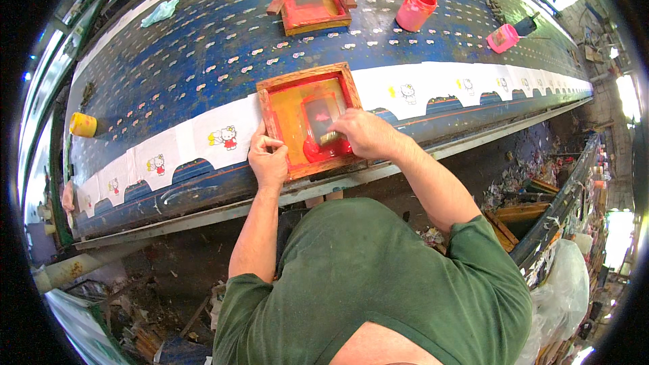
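Note:
A wooden screen-printing frame (pixel 277 116) with a yellow mesh smeared in red ink lies over the strip of white fabric pieces (pixel 203 134) along the table's near edge. My left hand (pixel 268 157) is closed on the frame's left side, near its lower corner. Inside the frame, my right hand (pixel 367 134) grips a small squeegee (pixel 328 138), pressed to the mesh beside the red ink; my fingers hide part of it. Pieces to the left carry a cartoon cat print (pixel 225 138) with red clothing; those to the right show the cat (pixel 407 93) without red.
Farther back on the long blue table (pixel 203 61) sit a second ink-stained frame (pixel 314 5), a red-pink jar (pixel 416 10) and a smaller pink pot (pixel 502 38). A yellow pot (pixel 83 124) and a pale cloth (pixel 160 12) are at left. Scraps litter the floor.

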Demonstrator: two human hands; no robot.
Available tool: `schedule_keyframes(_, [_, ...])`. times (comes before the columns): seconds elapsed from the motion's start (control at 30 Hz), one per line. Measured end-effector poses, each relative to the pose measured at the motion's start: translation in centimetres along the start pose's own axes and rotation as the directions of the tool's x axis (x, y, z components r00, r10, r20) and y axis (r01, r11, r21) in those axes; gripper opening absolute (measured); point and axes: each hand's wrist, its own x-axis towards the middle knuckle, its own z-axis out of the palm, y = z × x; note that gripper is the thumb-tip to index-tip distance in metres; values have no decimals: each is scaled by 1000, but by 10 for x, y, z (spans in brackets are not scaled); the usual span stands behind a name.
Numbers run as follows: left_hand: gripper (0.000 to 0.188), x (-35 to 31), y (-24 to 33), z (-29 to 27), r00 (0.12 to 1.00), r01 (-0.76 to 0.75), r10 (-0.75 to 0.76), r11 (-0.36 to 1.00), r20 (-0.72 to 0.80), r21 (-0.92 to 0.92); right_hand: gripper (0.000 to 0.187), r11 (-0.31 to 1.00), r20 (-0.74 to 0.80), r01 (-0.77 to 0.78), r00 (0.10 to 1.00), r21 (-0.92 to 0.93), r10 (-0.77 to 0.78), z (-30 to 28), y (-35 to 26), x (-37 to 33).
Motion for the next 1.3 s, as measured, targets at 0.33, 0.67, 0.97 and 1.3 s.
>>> schedule_keyframes(0.33, [21, 0, -8, -8, 999, -41, 40, 991, 10, 129, 48, 990, -399, -17, 916, -138, -40, 20, 27, 54])
schedule_keyframes(0.67, [15, -6, 11, 0, 995, -97, 96, 956, 16, 276, 47, 990, -342, -18, 939, -140, -32, 51, -35, -27])
schedule_keyframes(0.97, [14, -2, 5, -4, 989, -147, 134, 934, 61, 326, 41, 999, -505, 24, 863, 31, -5, 57, -37, -46])
schedule_keyframes(1.3, [22, -18, 38, 74, 975, -224, 219, 954, 48, 200, 41, 969, -657, 71, 746, 236, 105, 46, 15, -103])
